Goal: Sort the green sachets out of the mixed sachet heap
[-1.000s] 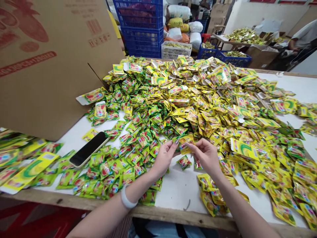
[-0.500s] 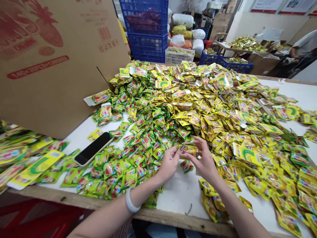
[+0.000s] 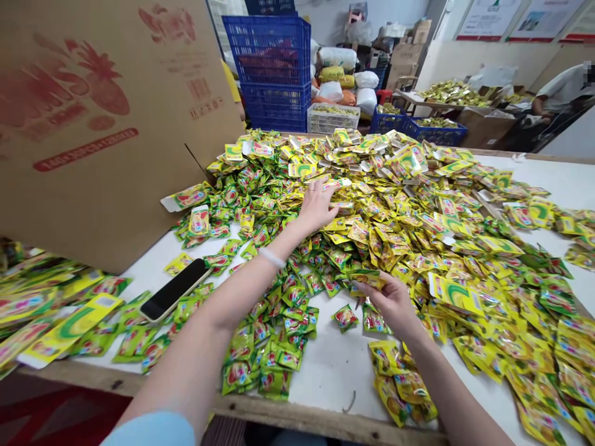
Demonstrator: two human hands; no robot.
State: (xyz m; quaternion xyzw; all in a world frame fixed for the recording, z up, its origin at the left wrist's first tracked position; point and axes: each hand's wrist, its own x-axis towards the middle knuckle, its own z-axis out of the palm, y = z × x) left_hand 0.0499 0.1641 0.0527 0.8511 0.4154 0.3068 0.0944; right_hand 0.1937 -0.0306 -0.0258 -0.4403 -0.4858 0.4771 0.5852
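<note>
Hands now separated: left hand (image 3: 318, 207) shifted to slim white-yellow cardboard box (image 3: 339, 184), grip unclear; right hand (image 3: 395, 303) alone pinches flat yellow-green plastic packet (image 3: 367, 277).

Packet (image 3: 365, 275) partly hidden by right hand (image 3: 391, 302), carton (image 3: 153, 192) cut off by left edge

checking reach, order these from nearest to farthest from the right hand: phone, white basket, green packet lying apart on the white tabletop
From the right hand:
1. Green packet, just left of it on the white tabletop
2. Phone, farther left
3. White basket, beyond the tabletop's far edge
</note>
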